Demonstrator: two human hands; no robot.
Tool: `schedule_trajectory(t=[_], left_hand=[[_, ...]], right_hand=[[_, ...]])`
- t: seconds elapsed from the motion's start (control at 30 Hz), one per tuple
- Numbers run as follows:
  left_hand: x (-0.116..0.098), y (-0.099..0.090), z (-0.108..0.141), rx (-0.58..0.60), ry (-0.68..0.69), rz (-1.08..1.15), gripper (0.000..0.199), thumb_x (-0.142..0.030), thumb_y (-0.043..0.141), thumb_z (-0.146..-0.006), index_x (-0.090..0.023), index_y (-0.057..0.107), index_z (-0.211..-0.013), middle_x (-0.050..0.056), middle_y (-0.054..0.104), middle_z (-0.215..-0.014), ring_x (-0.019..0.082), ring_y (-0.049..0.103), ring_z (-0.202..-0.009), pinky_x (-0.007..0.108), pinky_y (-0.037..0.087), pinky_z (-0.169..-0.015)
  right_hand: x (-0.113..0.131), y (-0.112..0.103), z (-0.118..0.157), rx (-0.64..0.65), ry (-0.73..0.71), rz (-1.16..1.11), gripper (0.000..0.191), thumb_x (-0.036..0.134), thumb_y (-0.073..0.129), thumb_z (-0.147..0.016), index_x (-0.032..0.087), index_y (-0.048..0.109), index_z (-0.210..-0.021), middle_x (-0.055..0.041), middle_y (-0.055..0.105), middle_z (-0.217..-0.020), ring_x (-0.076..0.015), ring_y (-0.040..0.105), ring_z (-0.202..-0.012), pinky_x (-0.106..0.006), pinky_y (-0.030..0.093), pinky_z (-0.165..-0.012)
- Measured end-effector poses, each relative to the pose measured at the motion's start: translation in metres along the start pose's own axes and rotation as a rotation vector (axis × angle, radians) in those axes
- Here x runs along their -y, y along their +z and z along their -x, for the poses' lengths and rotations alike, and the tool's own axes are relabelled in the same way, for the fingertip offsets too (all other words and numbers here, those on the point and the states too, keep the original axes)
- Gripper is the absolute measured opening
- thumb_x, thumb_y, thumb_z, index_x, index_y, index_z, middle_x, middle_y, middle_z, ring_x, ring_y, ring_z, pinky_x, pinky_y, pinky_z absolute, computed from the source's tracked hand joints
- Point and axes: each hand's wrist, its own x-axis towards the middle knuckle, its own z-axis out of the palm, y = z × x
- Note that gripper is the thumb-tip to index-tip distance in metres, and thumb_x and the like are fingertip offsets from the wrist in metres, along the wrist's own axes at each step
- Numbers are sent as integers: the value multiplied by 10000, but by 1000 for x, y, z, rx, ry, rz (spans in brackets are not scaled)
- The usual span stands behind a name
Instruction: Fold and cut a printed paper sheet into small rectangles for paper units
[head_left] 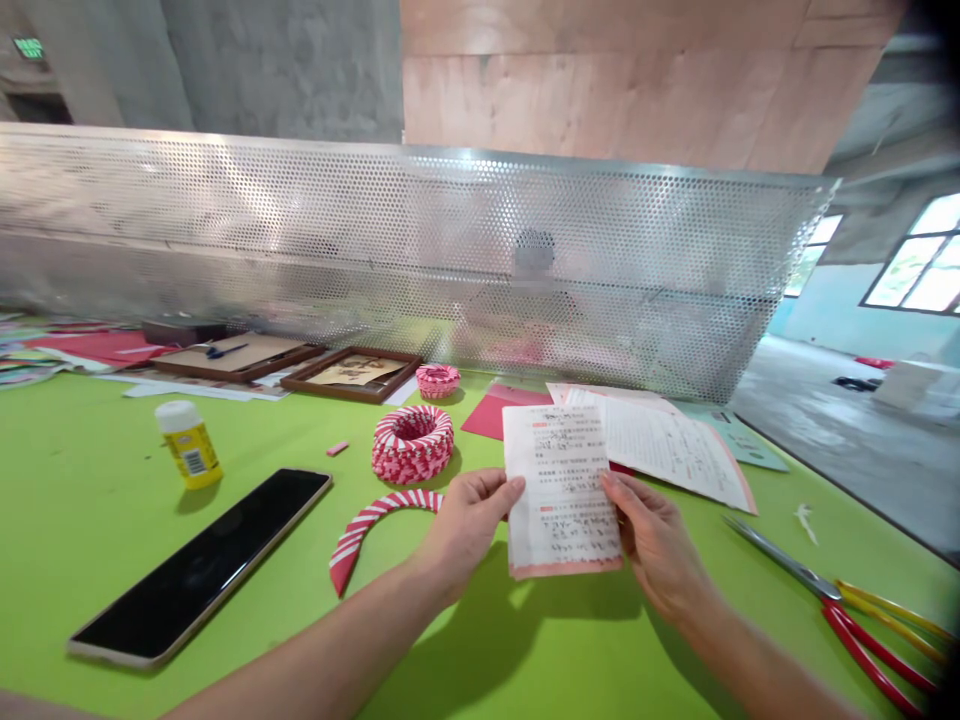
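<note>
A folded printed sheet with handwriting point(562, 500) is held up above the green table point(300, 680). My left hand point(472, 520) pinches its left edge, and my right hand point(654, 535) pinches the right edge. Left of the sheet, a curved red-and-white striped strip point(375, 520) lies near my left wrist. Behind it stands a round red-and-white folded paper piece point(412, 445), with a smaller pink one point(437, 380) farther back. Printed pages point(671, 445) and red paper point(499, 410) lie beyond the held sheet.
A phone point(202, 565) and a yellow glue stick point(188, 445) are at left. Red-handled scissors point(825, 590) lie at right beside yellow-handled ones point(892, 620). Wooden frames point(356, 375) sit at the back, before a perforated metal panel point(375, 250).
</note>
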Motion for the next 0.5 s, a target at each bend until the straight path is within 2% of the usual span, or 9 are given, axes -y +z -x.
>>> schedule_trajectory(t=[0.5], left_hand=[[-1,0,0,-7,-5,10,228,-319,554,-745,-128,665,-801,59,677,-745,178,590,-699,302,431,-709]], right_hand=[[2,2,1,5,4,0,73,281,637,-674,254,681,-725,15,685,-726,-145,596,-679,-265,485,-634]])
